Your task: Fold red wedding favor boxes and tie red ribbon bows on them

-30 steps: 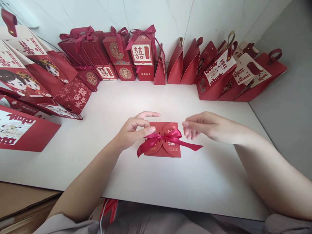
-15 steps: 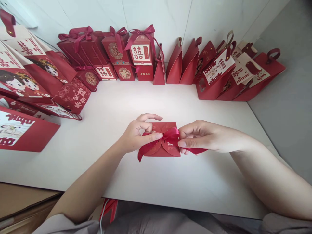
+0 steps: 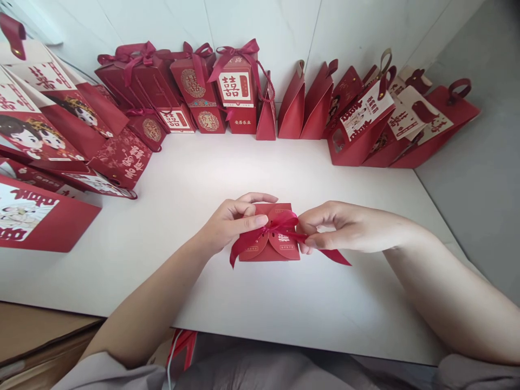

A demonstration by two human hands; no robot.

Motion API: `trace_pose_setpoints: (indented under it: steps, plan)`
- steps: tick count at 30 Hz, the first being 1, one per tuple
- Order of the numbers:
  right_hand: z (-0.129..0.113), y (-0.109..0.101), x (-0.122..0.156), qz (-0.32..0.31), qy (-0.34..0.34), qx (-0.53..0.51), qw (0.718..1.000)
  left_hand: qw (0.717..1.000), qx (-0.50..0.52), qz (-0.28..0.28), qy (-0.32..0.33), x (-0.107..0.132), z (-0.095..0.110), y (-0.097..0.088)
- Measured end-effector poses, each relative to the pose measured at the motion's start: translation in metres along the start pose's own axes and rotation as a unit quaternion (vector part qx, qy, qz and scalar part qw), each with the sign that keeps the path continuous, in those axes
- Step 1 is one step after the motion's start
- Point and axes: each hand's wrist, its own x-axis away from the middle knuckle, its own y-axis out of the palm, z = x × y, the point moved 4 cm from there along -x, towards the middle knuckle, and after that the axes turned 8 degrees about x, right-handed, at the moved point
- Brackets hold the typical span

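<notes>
A small flat red gift box (image 3: 280,253) with overlapping petal flaps and gold print lies on the table in front of me. A dark pink satin ribbon (image 3: 280,221) crosses its top in a bow. My left hand (image 3: 235,221) is at the box's left side, its thumb pressing the ribbon's left part near the knot while a finger stretches along the back edge. At the right side, my right hand (image 3: 337,227) pinches a ribbon tail between thumb and fingers. That tail's end hangs past the hand onto the table, and another tail droops over the box's front left corner.
Red gift boxes with bows (image 3: 238,89) stand along the wall. Triangular red boxes (image 3: 319,103) and handled bags (image 3: 365,122) stand at the back right. More printed gift bags (image 3: 36,130) crowd the left side of the white table (image 3: 203,168). A cardboard box (image 3: 40,330) sits below at the left.
My right thumb and fingers have moved from beside the bow's right loop to the tail below it. The tail now shows stretched from the knot, and its loose end reaches further out and down.
</notes>
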Motion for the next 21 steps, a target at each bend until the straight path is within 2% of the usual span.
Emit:
trace_pose_setpoints:
  steps: [2, 4, 7, 11, 14, 17, 19, 21]
  plan:
    - [0.000, -0.002, 0.003, 0.028, 0.011, 0.017, 0.999, 1.000, 0.017, -0.006, -0.002, 0.000, 0.000, 0.000]
    - [-0.004, -0.005, 0.009, 0.102, 0.017, 0.085, 0.991, 1.000, 0.011, -0.020, -0.008, 0.000, 0.000, -0.002]
    - [-0.022, -0.001, 0.021, 0.218, -0.016, 0.236, 0.947, 0.999, -0.019, -0.045, -0.010, 0.000, 0.001, -0.005]
    - [-0.037, 0.021, 0.027, 0.239, -0.048, 0.379, 0.893, 0.997, -0.026, -0.077, -0.008, -0.001, 0.004, -0.009]
    - [-0.033, 0.028, 0.023, 0.249, -0.031, 0.418, 0.873, 0.995, -0.026, -0.094, -0.014, -0.001, 0.004, -0.011]
    - [-0.025, 0.022, 0.018, 0.252, -0.030, 0.371, 0.893, 0.996, -0.021, -0.088, -0.016, -0.003, 0.003, -0.014]
    - [-0.019, 0.014, 0.014, 0.225, -0.026, 0.298, 0.927, 0.997, -0.016, -0.078, -0.010, -0.003, 0.001, -0.015]
    - [-0.012, 0.008, 0.009, 0.172, -0.002, 0.218, 0.960, 0.998, -0.020, -0.061, -0.003, -0.004, 0.001, -0.016]
